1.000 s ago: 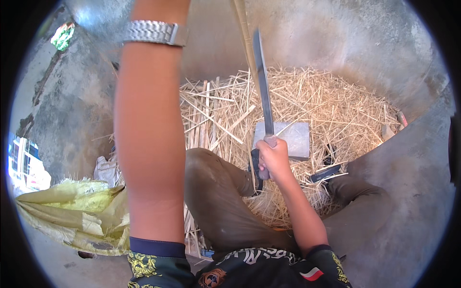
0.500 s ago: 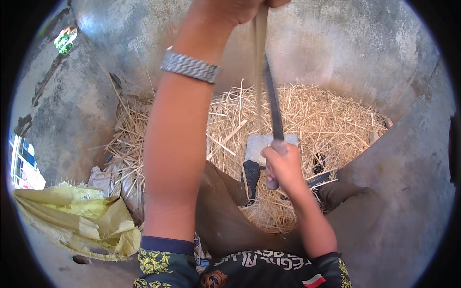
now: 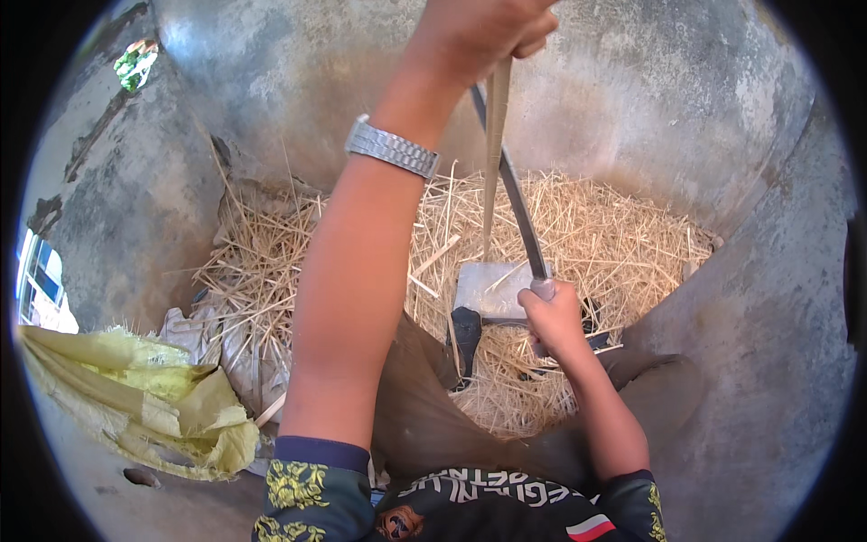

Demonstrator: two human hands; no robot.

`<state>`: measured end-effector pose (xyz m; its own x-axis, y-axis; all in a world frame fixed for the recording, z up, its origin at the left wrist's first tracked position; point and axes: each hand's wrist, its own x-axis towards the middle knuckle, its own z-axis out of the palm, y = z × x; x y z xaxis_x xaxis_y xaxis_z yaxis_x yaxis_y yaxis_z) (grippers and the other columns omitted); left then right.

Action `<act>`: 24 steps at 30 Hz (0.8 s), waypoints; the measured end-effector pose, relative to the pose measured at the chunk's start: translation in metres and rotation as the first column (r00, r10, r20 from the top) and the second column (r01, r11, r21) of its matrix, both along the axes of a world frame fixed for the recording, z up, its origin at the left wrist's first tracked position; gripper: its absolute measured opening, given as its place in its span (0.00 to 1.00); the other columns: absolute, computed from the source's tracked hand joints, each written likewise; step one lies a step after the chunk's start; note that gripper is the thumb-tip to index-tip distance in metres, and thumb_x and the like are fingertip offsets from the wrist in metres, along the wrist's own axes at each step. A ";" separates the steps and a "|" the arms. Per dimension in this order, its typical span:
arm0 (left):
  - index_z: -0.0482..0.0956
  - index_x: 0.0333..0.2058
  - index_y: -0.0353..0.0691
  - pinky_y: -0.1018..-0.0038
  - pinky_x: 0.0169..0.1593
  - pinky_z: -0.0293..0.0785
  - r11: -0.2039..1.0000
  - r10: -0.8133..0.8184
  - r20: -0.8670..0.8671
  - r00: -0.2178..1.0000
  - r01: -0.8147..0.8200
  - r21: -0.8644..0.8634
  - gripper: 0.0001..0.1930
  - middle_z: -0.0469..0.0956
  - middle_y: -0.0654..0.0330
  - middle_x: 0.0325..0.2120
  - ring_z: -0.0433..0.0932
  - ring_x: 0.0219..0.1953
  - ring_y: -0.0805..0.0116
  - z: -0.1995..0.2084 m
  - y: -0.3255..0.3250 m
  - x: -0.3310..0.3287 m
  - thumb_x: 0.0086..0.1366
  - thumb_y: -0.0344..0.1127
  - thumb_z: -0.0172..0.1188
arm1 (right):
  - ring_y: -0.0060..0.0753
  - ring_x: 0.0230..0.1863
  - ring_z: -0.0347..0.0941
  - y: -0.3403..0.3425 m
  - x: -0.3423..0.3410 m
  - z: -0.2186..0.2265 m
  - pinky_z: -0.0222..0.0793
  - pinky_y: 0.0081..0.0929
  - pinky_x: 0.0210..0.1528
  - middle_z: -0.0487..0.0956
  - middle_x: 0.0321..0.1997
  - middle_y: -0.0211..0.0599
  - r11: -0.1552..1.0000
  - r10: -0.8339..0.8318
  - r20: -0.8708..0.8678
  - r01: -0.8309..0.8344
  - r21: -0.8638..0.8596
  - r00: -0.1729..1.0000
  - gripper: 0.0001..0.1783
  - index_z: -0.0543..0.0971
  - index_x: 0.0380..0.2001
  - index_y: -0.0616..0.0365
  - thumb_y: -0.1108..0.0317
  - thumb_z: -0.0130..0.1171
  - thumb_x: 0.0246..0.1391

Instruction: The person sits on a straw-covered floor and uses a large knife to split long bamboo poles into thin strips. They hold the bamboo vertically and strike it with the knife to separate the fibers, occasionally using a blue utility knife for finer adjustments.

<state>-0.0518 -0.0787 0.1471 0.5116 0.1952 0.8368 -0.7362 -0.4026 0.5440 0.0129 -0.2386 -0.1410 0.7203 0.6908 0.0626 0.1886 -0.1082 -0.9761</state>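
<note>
Raised at the top centre, my left hand [image 3: 483, 36] is closed round the upper end of a long, pale brown tapering strip [image 3: 493, 154], whose exact kind I cannot make out. The strip hangs with its narrow tip down. My right hand [image 3: 555, 321] grips the handle of a long curved knife [image 3: 519, 199], dark-bladed and pointing up. Its blade crosses the strip just below my left hand; whether they touch I cannot tell. Below the strip's tip lies a flat grey block [image 3: 492, 291], between my legs.
Pale straw-like cuttings [image 3: 596, 226] cover the floor ahead and around the block. Grey concrete walls [image 3: 614, 99] curve round in front and at the right. On the left lies a torn yellow sack [image 3: 144, 397]. A dark shoe [image 3: 466, 334] stands beside the block.
My left hand has come down and a little right with the strip. My right hand has shifted right and slightly down, and the knife's tip now leans further left, across the strip.
</note>
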 end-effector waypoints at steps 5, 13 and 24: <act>0.69 0.33 0.43 0.85 0.10 0.46 0.999 -0.051 -0.018 0.999 0.051 -0.019 0.18 0.61 0.77 0.09 0.55 0.07 0.87 0.000 0.003 -0.005 0.65 0.46 0.68 | 0.17 0.20 0.63 -0.019 -0.002 0.035 0.58 0.25 0.23 0.70 0.15 0.26 0.998 -0.056 0.035 0.057 -0.032 0.998 0.10 0.72 0.17 0.61 0.70 0.61 0.45; 0.69 0.36 0.41 0.85 0.11 0.46 0.999 0.045 0.023 0.999 -0.045 -0.023 0.17 0.62 0.77 0.10 0.55 0.07 0.87 -0.001 -0.012 0.001 0.65 0.44 0.67 | 0.23 0.11 0.60 0.003 -0.003 -0.013 0.58 0.29 0.15 0.67 0.11 0.29 0.991 0.072 -0.115 -0.058 0.118 0.991 0.14 0.70 0.16 0.58 0.72 0.58 0.53; 0.70 0.35 0.39 0.84 0.11 0.49 0.990 0.140 0.130 0.982 -0.136 -0.039 0.15 0.63 0.77 0.11 0.56 0.08 0.88 -0.006 0.008 0.009 0.63 0.40 0.68 | 0.25 0.16 0.66 0.017 0.001 -0.027 0.62 0.31 0.22 0.71 0.13 0.34 0.991 -0.029 0.097 0.041 -0.125 0.995 0.13 0.72 0.16 0.64 0.69 0.59 0.47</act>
<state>-0.0433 -0.0711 0.1414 0.3634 0.2818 0.8880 -0.7411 -0.4902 0.4588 0.0140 -0.2219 -0.1680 0.7394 0.6717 0.0453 0.2736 -0.2384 -0.9318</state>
